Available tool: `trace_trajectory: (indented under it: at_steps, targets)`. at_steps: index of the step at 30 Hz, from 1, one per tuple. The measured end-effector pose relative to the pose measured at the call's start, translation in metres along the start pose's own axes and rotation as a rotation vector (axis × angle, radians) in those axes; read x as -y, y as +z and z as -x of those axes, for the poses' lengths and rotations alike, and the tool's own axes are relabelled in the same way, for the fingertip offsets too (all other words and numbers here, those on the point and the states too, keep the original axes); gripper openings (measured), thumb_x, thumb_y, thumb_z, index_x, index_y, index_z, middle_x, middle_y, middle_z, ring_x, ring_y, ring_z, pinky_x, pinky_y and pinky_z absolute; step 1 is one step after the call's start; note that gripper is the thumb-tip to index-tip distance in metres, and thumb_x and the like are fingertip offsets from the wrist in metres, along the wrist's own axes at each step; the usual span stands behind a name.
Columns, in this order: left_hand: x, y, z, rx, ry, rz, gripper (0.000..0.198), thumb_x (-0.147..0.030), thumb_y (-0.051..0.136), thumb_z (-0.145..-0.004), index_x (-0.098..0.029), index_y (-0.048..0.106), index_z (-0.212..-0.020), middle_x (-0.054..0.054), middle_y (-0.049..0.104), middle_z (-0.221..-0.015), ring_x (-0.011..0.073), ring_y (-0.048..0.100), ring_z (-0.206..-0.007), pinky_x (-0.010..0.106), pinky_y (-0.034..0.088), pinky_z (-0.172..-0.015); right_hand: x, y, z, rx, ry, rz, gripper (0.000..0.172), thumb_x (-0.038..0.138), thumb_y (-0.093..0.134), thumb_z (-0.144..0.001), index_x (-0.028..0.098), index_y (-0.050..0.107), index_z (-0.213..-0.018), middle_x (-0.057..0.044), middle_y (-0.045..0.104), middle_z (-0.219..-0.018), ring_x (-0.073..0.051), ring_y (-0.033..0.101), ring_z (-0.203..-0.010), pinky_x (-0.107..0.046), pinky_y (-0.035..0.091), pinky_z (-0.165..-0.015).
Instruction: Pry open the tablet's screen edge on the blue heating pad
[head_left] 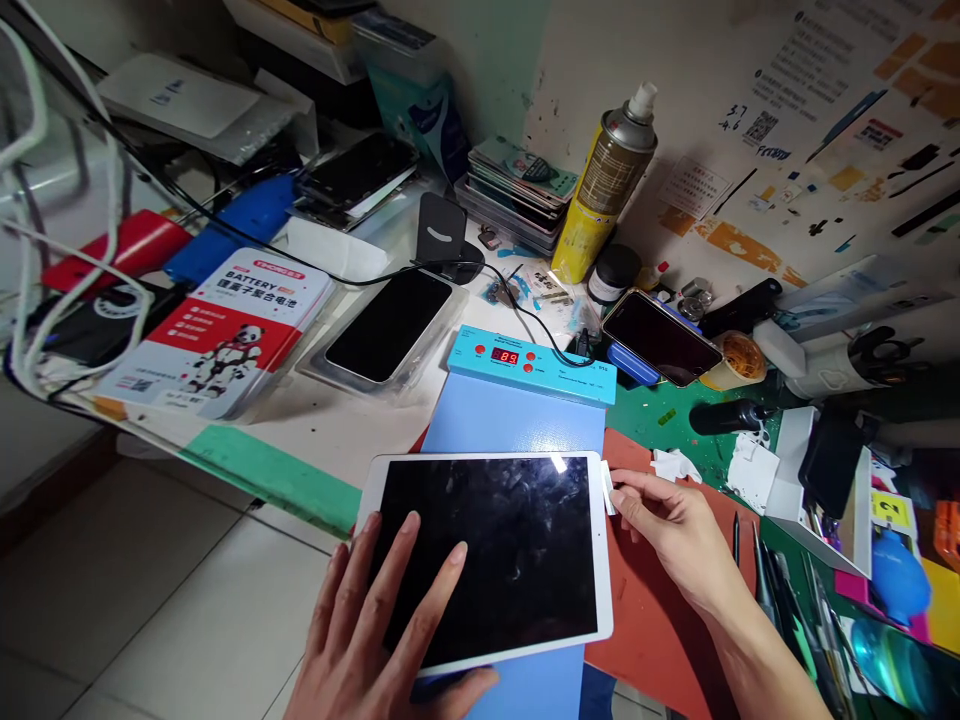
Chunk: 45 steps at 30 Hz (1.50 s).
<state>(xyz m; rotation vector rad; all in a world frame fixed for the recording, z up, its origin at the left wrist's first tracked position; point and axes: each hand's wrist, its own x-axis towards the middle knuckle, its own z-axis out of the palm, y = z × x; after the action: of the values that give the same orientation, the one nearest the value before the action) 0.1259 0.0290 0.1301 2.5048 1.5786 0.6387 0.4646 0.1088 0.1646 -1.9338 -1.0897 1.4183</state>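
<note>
A white-framed tablet with a dark, smudged screen lies across the blue heating mat. My left hand rests on its lower left part, fingers spread over the glass and the thumb near the bottom edge. At the tablet's right edge, my right hand pinches a thin white card between thumb and fingers. The card stands against the frame; whether it sits in the seam I cannot tell. Beyond the tablet, the mat's turquoise control bar shows a lit red number.
A battery box and a phone in a clear tray stand left. Behind are a spray can and a gold-edged phone. Tweezers and other tools lie right of the red mat. A black cable crosses above.
</note>
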Motion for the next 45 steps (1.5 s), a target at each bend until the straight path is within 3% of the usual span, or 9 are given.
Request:
trace_trajectory:
  at_steps: [3,5,8,10,14,21,28,33,45]
  targets:
    - [0.014,-0.006,0.007,-0.001,-0.062,0.042,0.09,-0.055,0.069,-0.111,-0.02,0.032,-0.186,0.016,0.025,-0.197,0.0346,0.019,-0.186,0.046,0.017,-0.151,-0.002,0.004,-0.002,-0.015,-0.014,-0.021,0.07,0.077,0.085,-0.089,0.024,0.09,-0.134,-0.002,0.071,-0.087,-0.018,0.056,-0.077,-0.037,0.047,-0.077]
    - [0.024,-0.008,0.011,-0.022,-0.22,0.055,0.081,-0.051,0.062,-0.115,-0.023,0.034,-0.185,0.014,0.04,-0.191,0.0321,0.04,-0.179,0.046,0.037,-0.146,-0.002,0.006,-0.003,-0.018,-0.018,-0.024,0.069,0.076,0.085,-0.09,0.024,0.089,-0.136,-0.004,0.075,-0.091,-0.021,0.061,-0.084,-0.038,0.049,-0.08]
    - [0.034,-0.008,0.013,-0.038,-0.428,0.079,0.064,-0.05,0.055,-0.116,-0.034,0.048,-0.177,0.011,0.066,-0.171,0.0358,0.071,-0.152,0.051,0.07,-0.117,0.0,0.007,-0.006,-0.011,-0.029,-0.022,0.067,0.075,0.083,-0.092,0.026,0.09,-0.137,-0.004,0.076,-0.092,-0.024,0.065,-0.091,-0.04,0.05,-0.085]
    - [0.036,-0.007,0.011,-0.056,-0.487,0.097,0.056,-0.054,0.055,-0.115,-0.035,0.058,-0.168,0.011,0.072,-0.161,0.037,0.079,-0.14,0.047,0.077,-0.097,0.003,0.007,-0.008,-0.006,-0.038,-0.018,0.064,0.074,0.083,-0.092,0.027,0.09,-0.136,-0.004,0.076,-0.091,-0.024,0.064,-0.09,-0.04,0.049,-0.086]
    - [0.033,-0.007,0.007,-0.061,-0.503,0.081,0.057,-0.057,0.054,-0.115,-0.033,0.059,-0.166,0.012,0.071,-0.163,0.0368,0.08,-0.138,0.042,0.076,-0.088,0.006,0.008,-0.011,-0.023,-0.055,-0.012,0.063,0.073,0.084,-0.091,0.025,0.091,-0.131,-0.003,0.073,-0.087,-0.021,0.056,-0.082,-0.038,0.045,-0.08]
    - [0.04,-0.002,0.007,-0.044,-0.513,0.092,0.063,-0.058,0.053,-0.114,-0.04,0.049,-0.175,0.012,0.064,-0.172,0.0467,0.074,-0.147,0.068,0.073,-0.106,0.008,0.011,-0.009,-0.03,-0.09,-0.022,0.059,0.074,0.081,-0.091,0.024,0.091,-0.119,-0.002,0.064,-0.081,-0.02,0.049,-0.079,-0.038,0.044,-0.079]
    - [0.051,0.007,0.006,-0.024,-0.501,0.169,0.07,-0.057,0.056,-0.113,-0.046,0.042,-0.18,0.008,0.057,-0.181,0.048,0.062,-0.161,0.078,0.06,-0.123,0.007,0.009,-0.004,-0.004,-0.09,-0.057,0.066,0.08,0.08,-0.089,0.022,0.091,-0.118,0.001,0.055,-0.075,-0.017,0.043,-0.073,-0.036,0.041,-0.072]
    - [0.052,0.007,0.009,0.023,-0.439,0.174,0.078,-0.05,0.062,-0.112,-0.043,0.034,-0.184,0.008,0.049,-0.187,0.0436,0.051,-0.171,0.07,0.057,-0.13,0.008,0.013,0.0,-0.007,-0.076,-0.077,0.069,0.08,0.079,-0.089,0.021,0.092,-0.12,0.002,0.054,-0.072,-0.016,0.038,-0.068,-0.034,0.035,-0.066]
    - [0.033,0.001,0.001,-0.057,-0.553,0.24,0.072,-0.048,0.06,-0.114,-0.046,0.038,-0.183,0.001,0.042,-0.191,0.0411,0.039,-0.178,0.07,0.044,-0.141,-0.005,0.012,0.013,0.024,-0.022,-0.086,0.067,0.078,0.078,-0.091,0.021,0.092,-0.124,-0.001,0.061,-0.078,-0.016,0.035,-0.072,-0.036,0.031,-0.069]
